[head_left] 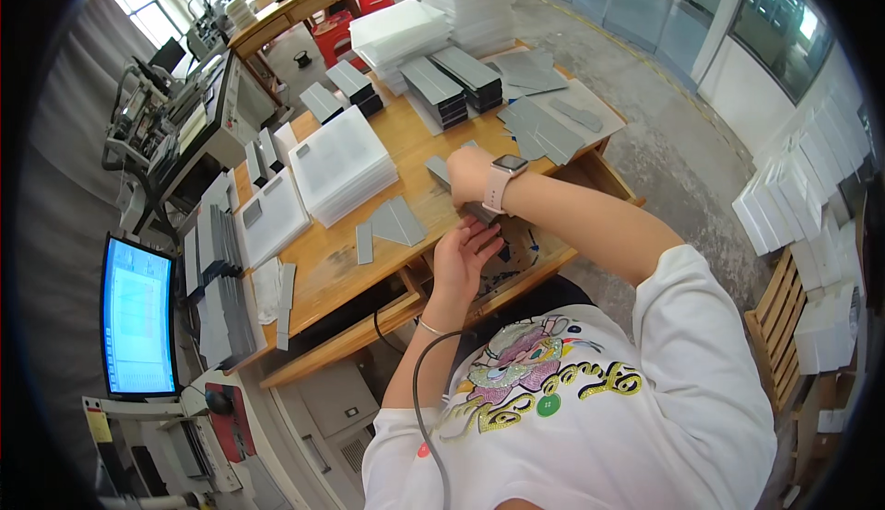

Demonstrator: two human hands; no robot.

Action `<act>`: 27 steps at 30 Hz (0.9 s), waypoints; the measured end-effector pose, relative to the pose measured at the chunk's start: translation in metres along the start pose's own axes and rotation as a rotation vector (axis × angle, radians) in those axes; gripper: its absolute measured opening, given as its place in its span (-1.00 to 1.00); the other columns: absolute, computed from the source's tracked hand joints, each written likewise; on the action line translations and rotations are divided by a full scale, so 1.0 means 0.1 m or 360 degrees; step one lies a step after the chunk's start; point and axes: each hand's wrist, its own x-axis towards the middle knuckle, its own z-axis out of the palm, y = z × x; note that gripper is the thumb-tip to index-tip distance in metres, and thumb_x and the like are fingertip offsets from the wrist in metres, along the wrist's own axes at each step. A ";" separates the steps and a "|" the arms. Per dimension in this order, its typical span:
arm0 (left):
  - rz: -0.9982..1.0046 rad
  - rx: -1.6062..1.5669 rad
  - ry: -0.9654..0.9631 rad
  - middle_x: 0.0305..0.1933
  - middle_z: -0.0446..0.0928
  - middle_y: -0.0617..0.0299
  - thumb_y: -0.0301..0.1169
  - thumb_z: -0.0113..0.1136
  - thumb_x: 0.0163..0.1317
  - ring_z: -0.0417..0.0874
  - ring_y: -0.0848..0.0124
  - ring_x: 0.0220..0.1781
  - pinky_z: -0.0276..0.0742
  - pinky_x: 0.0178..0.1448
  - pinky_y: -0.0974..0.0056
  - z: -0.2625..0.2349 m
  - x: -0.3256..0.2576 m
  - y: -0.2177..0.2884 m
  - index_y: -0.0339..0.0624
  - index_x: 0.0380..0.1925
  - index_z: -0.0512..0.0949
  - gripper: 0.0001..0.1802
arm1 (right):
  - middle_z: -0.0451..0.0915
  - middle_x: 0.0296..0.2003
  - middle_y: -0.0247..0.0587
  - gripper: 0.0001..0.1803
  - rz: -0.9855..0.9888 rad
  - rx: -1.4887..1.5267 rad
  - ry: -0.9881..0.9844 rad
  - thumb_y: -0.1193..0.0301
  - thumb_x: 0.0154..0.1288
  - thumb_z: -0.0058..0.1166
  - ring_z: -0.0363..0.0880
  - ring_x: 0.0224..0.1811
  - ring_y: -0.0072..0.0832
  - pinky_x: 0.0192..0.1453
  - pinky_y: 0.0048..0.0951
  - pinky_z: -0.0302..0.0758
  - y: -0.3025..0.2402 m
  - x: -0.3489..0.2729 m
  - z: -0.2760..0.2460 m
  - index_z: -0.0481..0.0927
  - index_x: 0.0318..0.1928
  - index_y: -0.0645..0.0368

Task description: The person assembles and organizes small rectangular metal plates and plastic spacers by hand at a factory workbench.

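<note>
My right hand (pixel 468 176), with a watch on its wrist, is closed over a grey strip-like piece at the table's front edge. One end of the grey piece (pixel 437 170) sticks out to the left of that hand, and a darker part shows below it. Just nearer to me, my left hand (pixel 464 250) has its fingers apart, their tips close to the piece's lower end; whether they touch it is hard to tell. Several flat grey pieces (pixel 398 222) lie on the wooden table (pixel 336 257) to the left. Beneath my hands an open drawer (pixel 525 261) holds small dark and blue bits.
Stacks of translucent white sheets (pixel 341 164) and bundles of grey strips (pixel 433 91) cover much of the table. More grey sheets (pixel 539 132) lie at its right end. A lit monitor (pixel 138 316) stands at left. White boxes (pixel 802 187) are piled at right. A cable (pixel 419 399) hangs before me.
</note>
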 end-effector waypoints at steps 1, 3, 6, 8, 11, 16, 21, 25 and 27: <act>-0.0014 0.0004 0.0001 -0.05 0.39 -0.03 -0.44 -0.21 0.13 0.44 0.11 0.01 0.40 0.05 0.02 0.00 0.00 0.00 -0.40 -0.05 0.27 -0.62 | 0.54 -0.58 0.09 -0.67 0.0021 0.0029 -0.0010 0.28 -0.44 0.27 0.57 -0.47 -0.13 -0.34 -0.33 0.52 0.03 0.02 -0.02 0.58 -0.64 0.30; 0.0049 0.0007 -0.0099 -0.05 0.35 -0.08 -0.40 -0.11 0.13 0.37 0.03 0.08 0.32 0.15 -0.04 0.02 0.01 0.02 -0.43 -0.05 0.26 -0.60 | 0.53 -0.60 0.09 -0.61 0.0024 0.0079 -0.0026 0.22 -0.44 0.26 0.56 -0.51 -0.13 -0.37 -0.32 0.51 0.07 0.00 -0.13 0.56 -0.65 0.34; -0.0020 0.0050 -0.0209 0.01 0.33 -0.11 -0.39 -0.06 0.13 0.36 0.03 0.09 0.31 0.16 -0.02 -0.02 0.06 0.01 -0.44 0.01 0.22 -0.53 | 0.53 -0.61 0.10 -0.57 -0.0128 0.0009 -0.0096 0.20 -0.47 0.27 0.55 -0.53 -0.14 -0.39 -0.31 0.51 0.23 0.01 -0.28 0.56 -0.65 0.36; -0.0122 0.0045 -0.0125 0.00 0.34 -0.12 -0.40 -0.06 0.13 0.39 0.05 0.06 0.34 0.13 0.00 -0.05 0.09 -0.05 -0.45 0.02 0.22 -0.53 | 0.52 -0.61 0.08 -0.55 -0.0115 0.0029 -0.0116 0.19 -0.45 0.30 0.55 -0.52 -0.15 -0.40 -0.31 0.49 0.31 0.08 -0.32 0.56 -0.62 0.37; -0.0295 -0.0017 -0.0079 -0.01 0.35 -0.10 -0.36 0.03 0.14 0.40 0.08 0.05 0.37 0.11 0.04 -0.01 0.13 -0.14 -0.46 0.00 0.23 -0.51 | 0.53 -0.60 0.00 -0.63 -0.0426 -0.0238 -0.0129 0.24 -0.31 0.31 0.55 -0.49 -0.17 -0.39 -0.30 0.48 0.33 -0.10 -0.70 0.59 -0.55 0.31; -0.0259 -0.0163 -0.0162 0.03 0.35 -0.02 -0.36 0.01 0.15 0.35 0.15 0.11 0.30 0.17 0.07 0.14 0.22 -0.32 -0.33 -0.02 0.30 -0.59 | 0.54 -0.57 -0.08 -0.71 -0.0662 -0.0343 -0.0357 0.32 -0.27 0.28 0.55 -0.43 -0.16 -0.37 -0.27 0.48 0.46 -0.07 -0.81 0.60 -0.48 0.22; -0.0089 0.0215 0.0401 -0.25 0.48 0.13 -0.46 0.03 0.14 0.53 0.36 -0.32 0.53 -0.24 0.32 0.27 0.16 -0.30 -0.37 -0.11 0.37 -0.69 | 0.55 -0.51 -0.09 -0.75 -0.0937 -0.0393 -0.0210 0.37 -0.24 0.25 0.53 -0.36 -0.14 -0.31 -0.23 0.48 0.59 0.01 -0.76 0.58 -0.48 0.22; -0.0062 0.0330 0.0509 -0.29 0.48 0.12 -0.48 -0.03 0.12 0.54 0.33 -0.34 0.52 -0.20 0.21 0.16 0.03 -0.17 -0.32 -0.16 0.38 -0.74 | 0.54 -0.50 -0.10 -0.76 -0.1135 -0.0310 -0.0190 0.37 -0.20 0.23 0.53 -0.33 -0.14 -0.27 -0.24 0.47 0.66 0.10 -0.62 0.55 -0.44 0.19; -0.0048 0.0328 0.0479 -0.29 0.47 0.12 -0.48 -0.03 0.12 0.54 0.33 -0.33 0.52 -0.20 0.22 0.03 -0.05 -0.07 -0.33 -0.17 0.38 -0.74 | 0.54 -0.49 -0.12 -0.78 -0.1242 -0.0315 -0.0241 0.39 -0.16 0.21 0.53 -0.33 -0.16 -0.27 -0.25 0.47 0.58 0.09 -0.66 0.53 -0.42 0.16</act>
